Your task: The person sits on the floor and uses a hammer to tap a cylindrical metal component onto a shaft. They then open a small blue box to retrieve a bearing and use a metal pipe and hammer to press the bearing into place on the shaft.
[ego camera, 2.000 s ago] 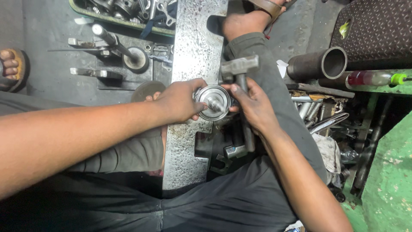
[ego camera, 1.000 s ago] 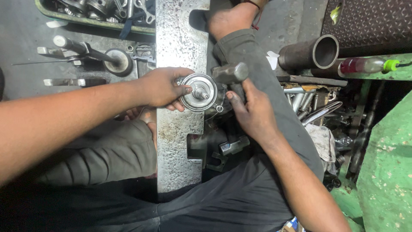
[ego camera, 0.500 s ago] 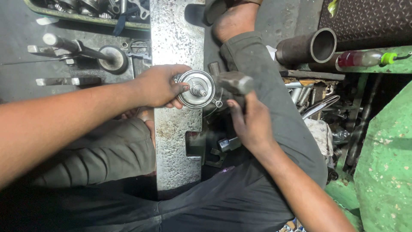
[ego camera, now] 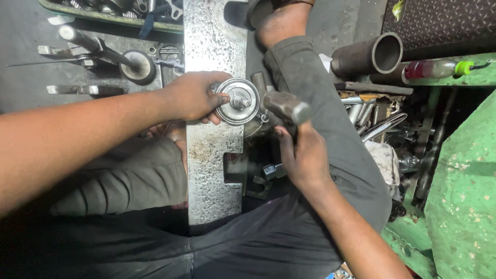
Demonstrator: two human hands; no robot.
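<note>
I see the left hand [ego camera: 194, 95] closed around the rim of a round silver pulley-like part [ego camera: 237, 102], which sits on the pitted steel plate [ego camera: 213, 165] between the legs — its short central shaft pointing up at me. The right hand [ego camera: 305, 155] is wrapped tight around the handle of a hammer [ego camera: 287, 107], whose head hangs just beside the part, to its right. A dark steel pipe [ego camera: 368, 56] lies well apart, upper right — near a red-filled bottle [ego camera: 431, 68].

Bare forearms, grey trousers [ego camera: 320, 88]
</note>
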